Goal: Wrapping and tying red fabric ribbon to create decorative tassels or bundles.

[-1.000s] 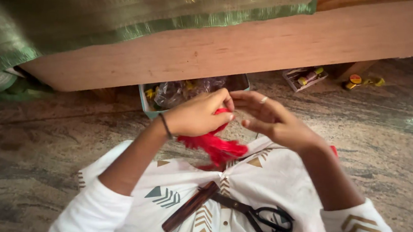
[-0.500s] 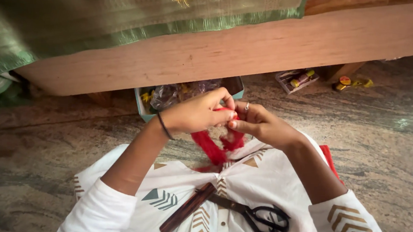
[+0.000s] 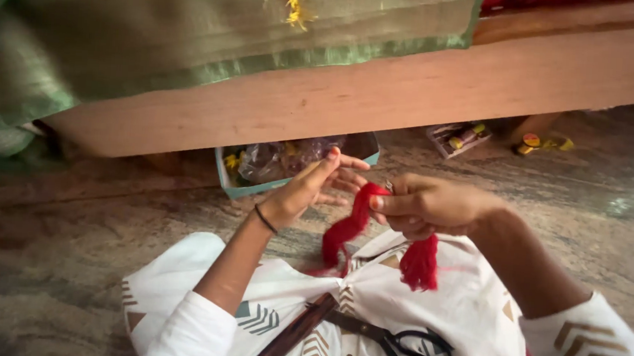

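So the right hand [image 3: 423, 205] has its fingers curled tight, pinching a bundle of red thread [image 3: 359, 217] right at the fold. One leg of the bundle droops down toward the lap, and the other comes out under the fist as a fluffy cut end [image 3: 420, 263], like a tassel head. The left hand [image 3: 309, 187] has fingers spread and loose, thumb up, sitting just beside the thread but not gripping anything as far as I can tell.

My guess on progress: the thread is bunched and folded, so the tassel shape is there, but I can't see any binding or knot round the neck, so tying and trimming look still to do.

The black-handled scissors [image 3: 413, 350] and a dark brown wooden comb [image 3: 293, 333] lie untouched on the white patterned cloth [image 3: 463, 315] over the lap, near its lower edge. Beyond the hands, a shallow teal tray of plastic bags [image 3: 288, 163] sits on the stone floor [image 3: 66, 257], tucked half under the edge of a wooden bed frame [image 3: 382, 93] draped with green fabric [image 3: 156, 25].
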